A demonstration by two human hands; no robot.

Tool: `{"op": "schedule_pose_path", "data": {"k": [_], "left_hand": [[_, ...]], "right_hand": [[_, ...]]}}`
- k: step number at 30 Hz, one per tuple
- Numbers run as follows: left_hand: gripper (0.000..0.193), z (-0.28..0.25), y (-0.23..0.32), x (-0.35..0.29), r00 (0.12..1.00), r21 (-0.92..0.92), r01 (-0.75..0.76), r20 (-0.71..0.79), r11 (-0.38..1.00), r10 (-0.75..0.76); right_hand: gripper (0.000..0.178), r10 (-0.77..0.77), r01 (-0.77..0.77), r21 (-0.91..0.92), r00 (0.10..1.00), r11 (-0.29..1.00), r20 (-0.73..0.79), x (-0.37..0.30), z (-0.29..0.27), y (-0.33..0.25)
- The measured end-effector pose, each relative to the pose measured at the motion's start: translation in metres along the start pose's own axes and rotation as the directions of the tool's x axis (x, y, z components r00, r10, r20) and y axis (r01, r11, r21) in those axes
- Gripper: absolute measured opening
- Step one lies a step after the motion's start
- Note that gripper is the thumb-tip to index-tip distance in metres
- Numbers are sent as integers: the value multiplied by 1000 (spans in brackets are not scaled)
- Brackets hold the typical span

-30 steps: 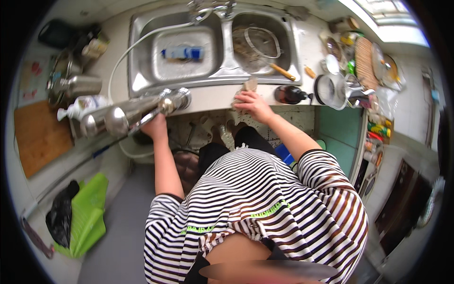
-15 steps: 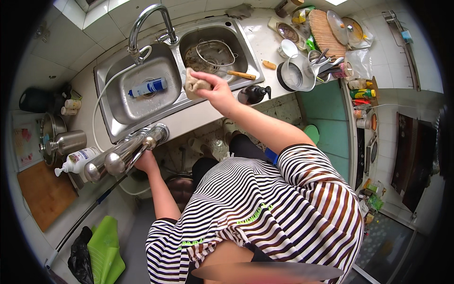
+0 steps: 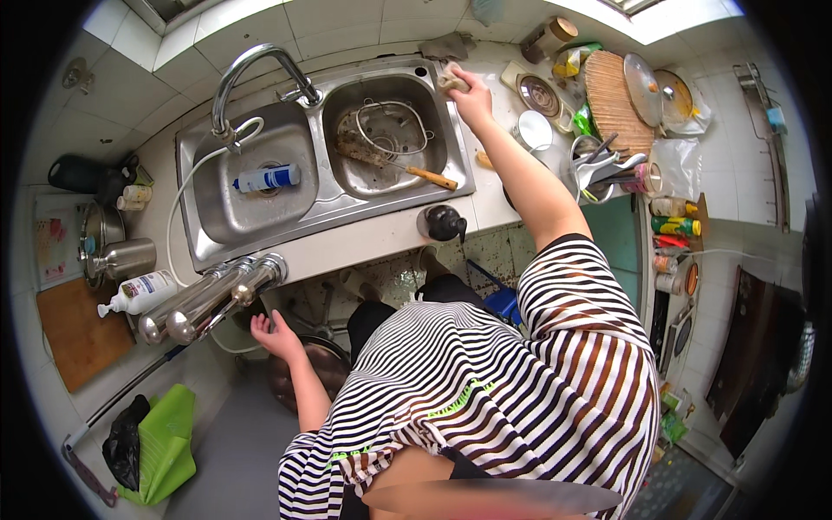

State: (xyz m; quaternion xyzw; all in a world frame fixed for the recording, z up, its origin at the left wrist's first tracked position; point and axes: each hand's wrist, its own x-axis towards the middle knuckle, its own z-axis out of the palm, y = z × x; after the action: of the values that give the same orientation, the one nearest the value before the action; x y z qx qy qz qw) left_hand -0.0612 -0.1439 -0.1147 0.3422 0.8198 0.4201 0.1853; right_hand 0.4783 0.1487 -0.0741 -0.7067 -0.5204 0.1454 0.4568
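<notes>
My right hand [image 3: 472, 97] reaches across to the far right corner of the steel double sink [image 3: 312, 221] and grips a beige sponge [image 3: 452, 80] pressed on the rim there. My left hand [image 3: 273, 334] hangs low below the counter edge, fingers spread, holding nothing, just under two steel cylinders [image 3: 208, 299] that lie on the counter front. The right basin holds a wire rack [image 3: 390, 130] and a wooden-handled brush [image 3: 407, 169]. A blue and white bottle [image 3: 267, 178] lies in the left basin.
A curved tap [image 3: 251, 74] with a white hose stands behind the sink. A dark soap dispenser [image 3: 442, 224] sits at the counter front. Plates, lids, a utensil holder [image 3: 598, 169] and bottles crowd the right counter. A wooden board [image 3: 78, 334], pump bottle [image 3: 139, 293] and kettle lie left; a green dustpan [image 3: 165, 446] on the floor.
My right hand has carried the sponge from the counter front edge, over the right basin, up to the sink's far right corner. My left hand has let go of the steel cylinders and dropped lower.
</notes>
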Motion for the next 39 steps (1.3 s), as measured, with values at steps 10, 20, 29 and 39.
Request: {"op": "schedule_pose_path", "data": {"k": [10,20,29,39], "left_hand": [[62,129,50,-65,863,-279,503,120,818,-490],[87,210,69,-54,674,-94,664,-354,742,-648],[80,234,94,-51,624,139,725,-546,674,-559],[81,238,99,-49,629,207,733,-568,648,-531]], "right_hand": [[67,242,93,-605,860,791,449,94,16,44],[56,-42,339,-536,871,773,489,85,34,122],[46,-167,365,-571,914,736,369,120,31,138],[47,5,304,-818,936,489,351,132,20,143]]}}
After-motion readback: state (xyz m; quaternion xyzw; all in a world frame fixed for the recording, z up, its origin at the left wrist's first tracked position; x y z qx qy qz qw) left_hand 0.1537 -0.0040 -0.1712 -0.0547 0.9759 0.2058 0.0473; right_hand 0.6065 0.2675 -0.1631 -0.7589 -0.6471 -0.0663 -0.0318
